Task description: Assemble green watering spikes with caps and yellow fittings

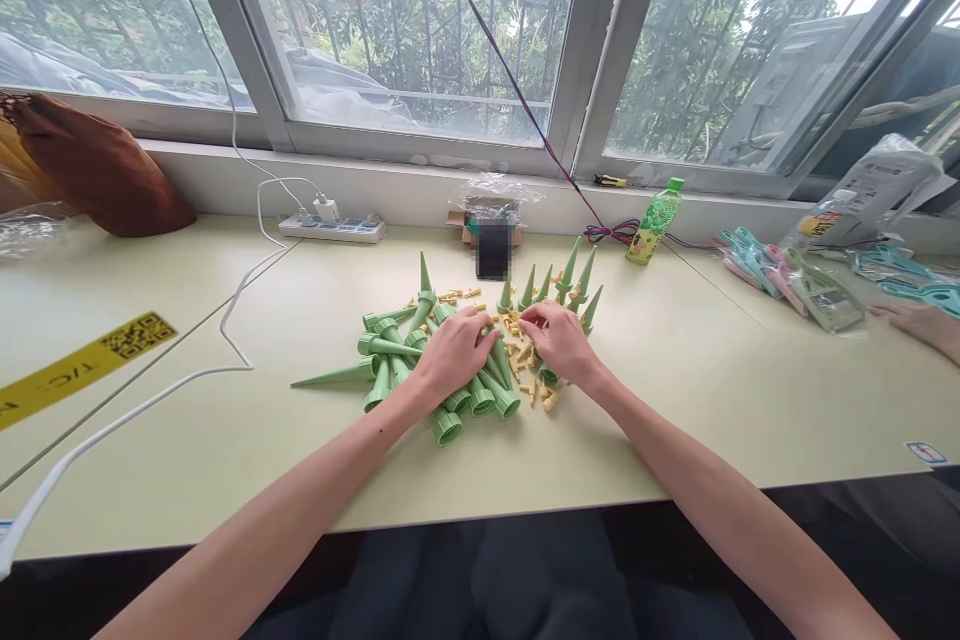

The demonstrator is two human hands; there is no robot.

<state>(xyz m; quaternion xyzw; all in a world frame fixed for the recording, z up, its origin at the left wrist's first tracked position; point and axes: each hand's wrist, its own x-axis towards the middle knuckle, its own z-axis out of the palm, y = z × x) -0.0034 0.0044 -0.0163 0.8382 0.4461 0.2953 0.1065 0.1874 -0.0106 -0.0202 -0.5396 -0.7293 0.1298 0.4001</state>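
Observation:
My left hand (459,350) rests over a heap of green plant watering spikes (390,345), its fingers curled down; what lies in them is hidden. Each spike is a hollow cone with a ribbed, threaded cap end. To the right, my right hand (559,340) is closed in a pinch above a scatter of small yellow plastic valves (519,358); its fingertips hide whatever they hold. Several green spikes with yellow valves on them stand point up behind that hand, such as one spike (583,278). A green cap end shows under the right palm.
At the back are a pixelated dark device (493,252) before a small box, a white power strip (331,228) and a green drink bottle (655,222). A white cable (236,320) crosses the left side. Bagged clips (780,275) and another person's hand (919,322) are at right.

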